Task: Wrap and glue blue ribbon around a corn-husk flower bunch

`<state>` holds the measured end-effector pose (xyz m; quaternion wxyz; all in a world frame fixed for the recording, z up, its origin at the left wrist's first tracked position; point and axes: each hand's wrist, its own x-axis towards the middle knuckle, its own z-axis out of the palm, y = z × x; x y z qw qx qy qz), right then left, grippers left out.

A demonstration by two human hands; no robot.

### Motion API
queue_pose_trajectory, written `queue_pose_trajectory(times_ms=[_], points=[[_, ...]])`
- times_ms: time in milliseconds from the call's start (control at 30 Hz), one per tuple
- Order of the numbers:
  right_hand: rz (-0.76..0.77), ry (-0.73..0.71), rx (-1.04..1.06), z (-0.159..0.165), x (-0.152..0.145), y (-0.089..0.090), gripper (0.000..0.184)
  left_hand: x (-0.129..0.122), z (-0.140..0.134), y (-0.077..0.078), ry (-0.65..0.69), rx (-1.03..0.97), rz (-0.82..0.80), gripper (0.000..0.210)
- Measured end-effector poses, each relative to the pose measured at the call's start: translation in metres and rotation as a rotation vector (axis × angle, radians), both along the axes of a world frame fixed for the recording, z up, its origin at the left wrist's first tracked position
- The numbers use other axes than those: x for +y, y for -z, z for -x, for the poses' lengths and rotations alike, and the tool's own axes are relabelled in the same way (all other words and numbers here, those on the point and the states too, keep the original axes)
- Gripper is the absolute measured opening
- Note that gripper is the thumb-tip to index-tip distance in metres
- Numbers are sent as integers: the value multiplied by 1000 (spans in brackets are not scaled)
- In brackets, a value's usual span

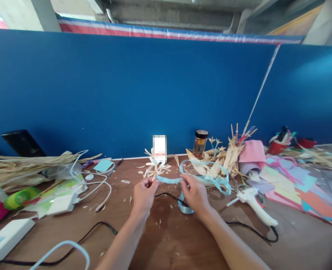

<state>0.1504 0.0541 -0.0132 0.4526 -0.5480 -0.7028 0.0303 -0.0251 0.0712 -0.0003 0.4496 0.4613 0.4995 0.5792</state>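
Note:
A light blue ribbon stretches between my two hands above the brown table. My left hand is closed in a pinch at the ribbon's left end. Just beyond those fingertips is a flower-like bunch of pale corn husk strips; whether the hand also grips it is hidden. My right hand pinches the ribbon farther along, with more of it looping off to the right. Below the right hand, partly covered by it, sits the ribbon roll.
A white glue gun lies at right, near coloured paper sheets. Behind stand a black-lidded jar and dried husks. At left are a power strip, cables and more husks. A blue partition closes the back.

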Motion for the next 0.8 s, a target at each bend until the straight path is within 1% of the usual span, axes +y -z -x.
queue_pose_trajectory(times_ms=[167, 233, 300, 467, 700, 800], points=[[18, -225, -220, 19, -13, -2, 17, 0, 0, 0, 8, -13, -6, 24], [44, -274, -285, 21, -14, 0, 16, 0, 0, 0, 11, -14, -3, 24], [65, -294, -322, 21, -14, 3, 16, 0, 0, 1, 19, -4, -9, 24], [92, -247, -351, 20, -11, 5, 16, -1, -2, 3, 30, 23, -9, 23], [144, -179, -158, 17, -6, 6, 29, -2, -4, 2, 10, 47, 21, 23], [129, -146, -154, 15, -7, 5, 32, -3, -4, 1, 15, 32, 23, 24]])
